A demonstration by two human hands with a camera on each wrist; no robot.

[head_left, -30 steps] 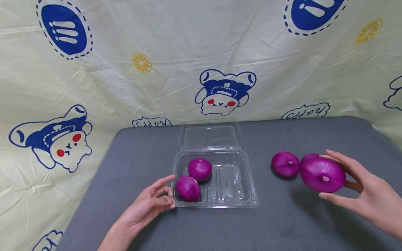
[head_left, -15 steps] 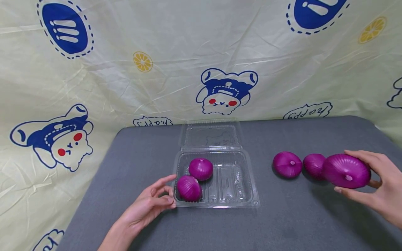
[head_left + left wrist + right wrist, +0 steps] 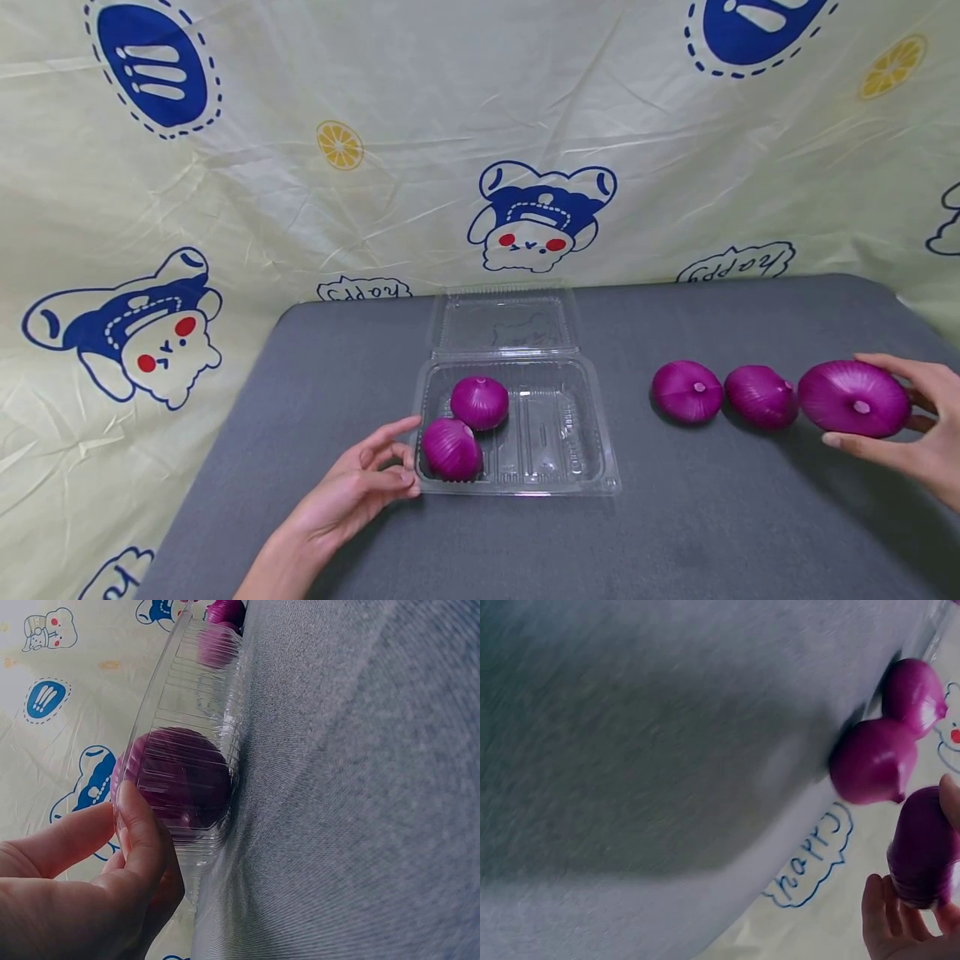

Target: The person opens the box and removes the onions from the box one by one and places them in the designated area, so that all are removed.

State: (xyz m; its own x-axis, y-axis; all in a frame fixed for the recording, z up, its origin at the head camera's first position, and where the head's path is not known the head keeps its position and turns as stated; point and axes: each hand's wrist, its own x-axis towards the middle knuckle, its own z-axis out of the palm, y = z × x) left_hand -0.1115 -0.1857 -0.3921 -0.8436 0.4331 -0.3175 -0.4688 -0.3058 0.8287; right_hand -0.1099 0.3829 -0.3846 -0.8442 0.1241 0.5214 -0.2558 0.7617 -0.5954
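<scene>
My right hand (image 3: pixel 926 417) grips a purple onion (image 3: pixel 855 400) between thumb and fingers, above the table's right side. In the right wrist view this onion (image 3: pixel 922 847) is held off the grey cloth. Just left of it, two more onions sit side by side, a middle onion (image 3: pixel 761 397) and a left onion (image 3: pixel 686 392). My left hand (image 3: pixel 356 483) pinches the near left rim of an open clear plastic container (image 3: pixel 517 489). Inside its left half lie a rear onion (image 3: pixel 480 402) and a front onion (image 3: pixel 452 450). The left wrist view shows thumb and finger (image 3: pixel 139 825) on the rim.
The container's clear lid (image 3: pixel 506 323) lies folded back behind it. Grey cloth (image 3: pixel 337 350) covers the table. A pale printed curtain (image 3: pixel 420 192) hangs along the back and left edges.
My right hand has carried its onion to the right, away from the two onions on the table, uncovering the middle one. The left hand stays at the container.
</scene>
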